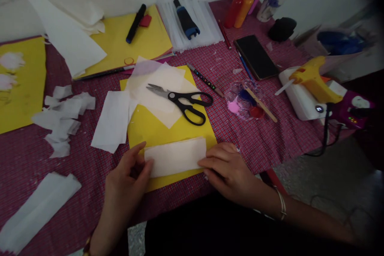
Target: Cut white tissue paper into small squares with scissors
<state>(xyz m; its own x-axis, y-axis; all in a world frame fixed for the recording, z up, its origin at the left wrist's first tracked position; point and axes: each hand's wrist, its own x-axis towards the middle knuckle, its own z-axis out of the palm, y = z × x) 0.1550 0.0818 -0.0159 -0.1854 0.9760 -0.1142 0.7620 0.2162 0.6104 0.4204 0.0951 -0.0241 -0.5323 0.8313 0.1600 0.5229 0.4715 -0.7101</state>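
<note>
A folded strip of white tissue paper lies on a yellow sheet near the table's front edge. My left hand pinches the strip's left end between thumb and fingers. My right hand presses fingers on the strip's right end, holding it flat. Black-handled scissors rest on more tissue sheets just beyond the strip.
Tissue scraps and a folded tissue piece lie left. A yellow glue gun on a white box, a phone, a paint palette with a stick, paint bottles and a cup stand right. Yellow card with a marker sits at the back.
</note>
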